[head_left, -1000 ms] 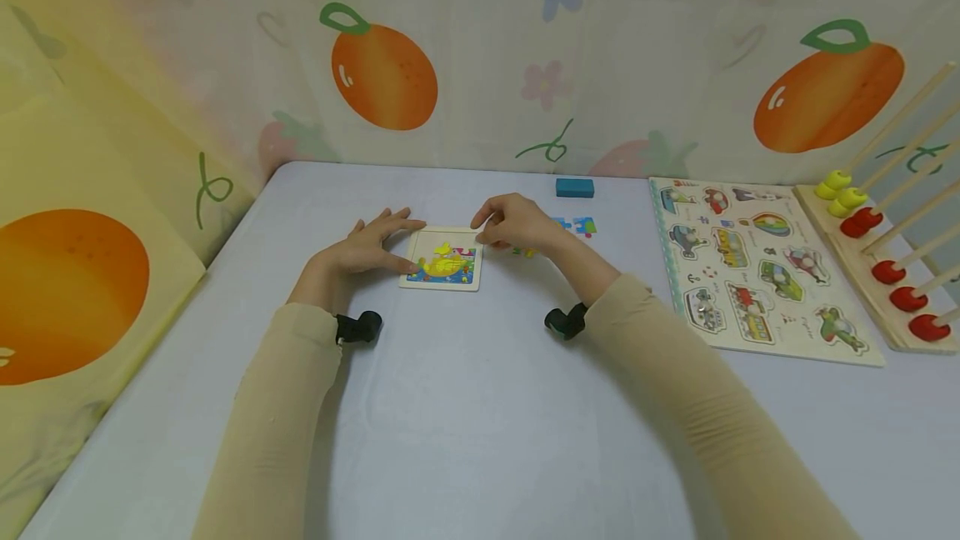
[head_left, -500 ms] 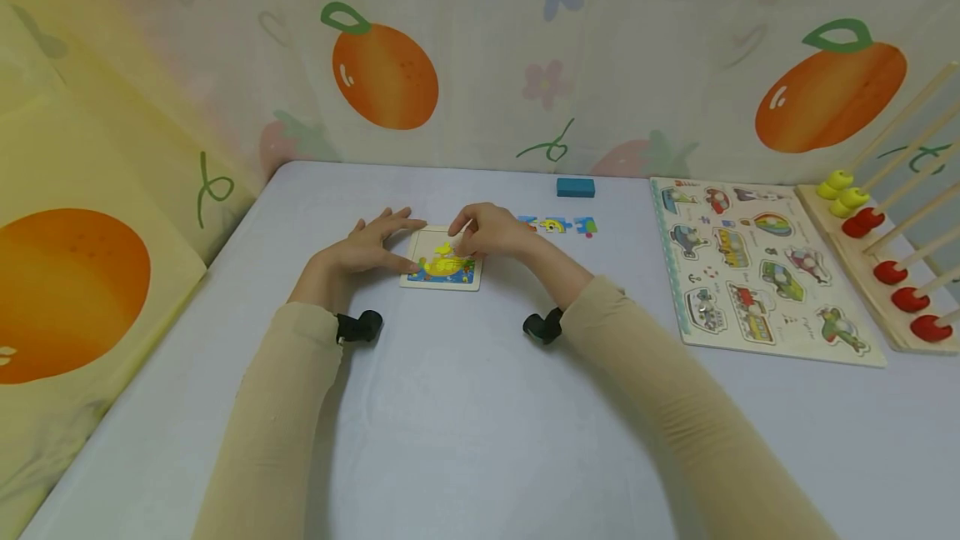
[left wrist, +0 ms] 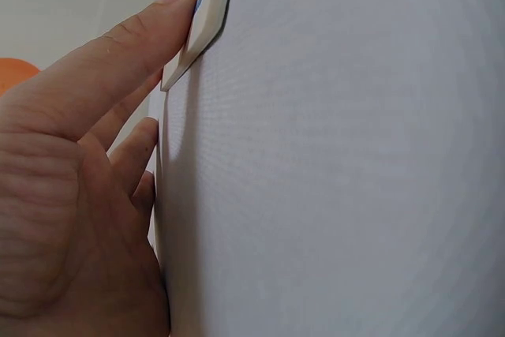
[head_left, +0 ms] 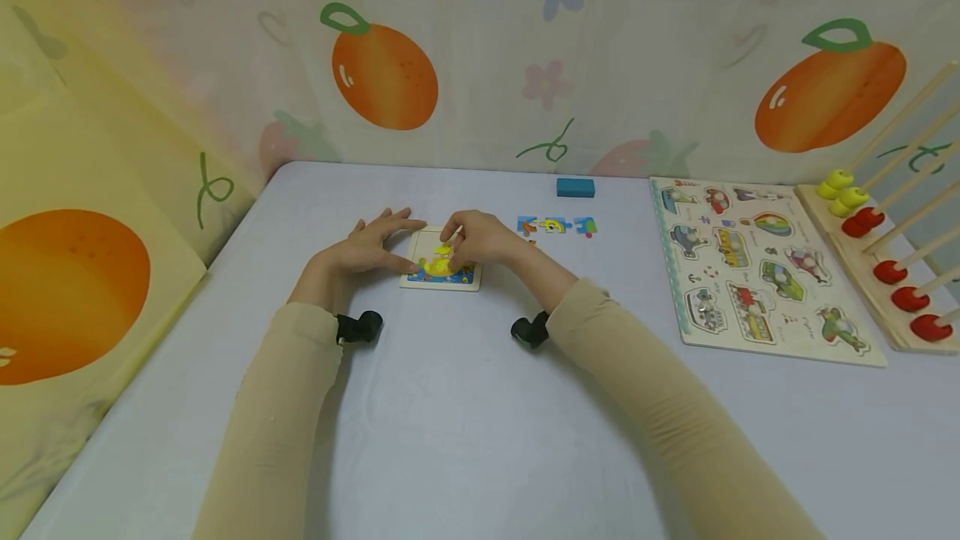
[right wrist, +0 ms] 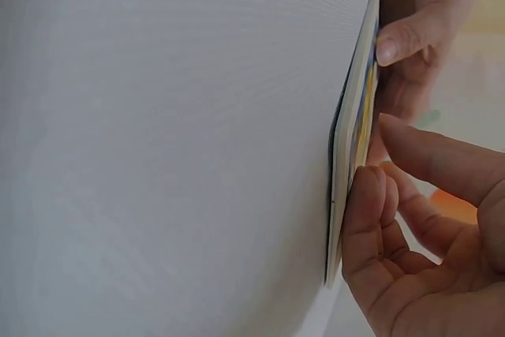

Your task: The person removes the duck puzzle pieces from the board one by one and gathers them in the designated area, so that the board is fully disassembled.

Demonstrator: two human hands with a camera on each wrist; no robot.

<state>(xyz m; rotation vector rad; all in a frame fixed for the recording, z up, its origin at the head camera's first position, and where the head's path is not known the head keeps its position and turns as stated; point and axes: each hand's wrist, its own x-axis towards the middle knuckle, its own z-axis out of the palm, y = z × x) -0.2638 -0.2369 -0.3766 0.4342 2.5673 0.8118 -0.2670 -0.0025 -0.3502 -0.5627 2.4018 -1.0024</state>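
In the head view a small jigsaw puzzle board [head_left: 442, 283] with a pale frame and a yellow duck picture lies on the white table. My left hand [head_left: 360, 248] rests at its left side with spread fingers, the thumb on the frame's near-left edge. My right hand [head_left: 480, 238] is over the board's right half, index finger and thumb lowered towards the duck. In the right wrist view the other fingers [right wrist: 364, 195] of this hand curl against the board's side, and no piece shows between thumb and index. Whether a piece is pinched is hidden.
Several loose puzzle pieces [head_left: 555, 225] lie in a row right of the board, another partly hidden by the right wrist. A blue block [head_left: 575, 187] is behind them. A vehicle picture board [head_left: 765, 273] and a bead-peg rack [head_left: 862, 265] stand at the right.
My right hand has moved left and slightly nearer, from the board's right edge onto its picture, uncovering the loose pieces. The left hand and the board have stayed in place.
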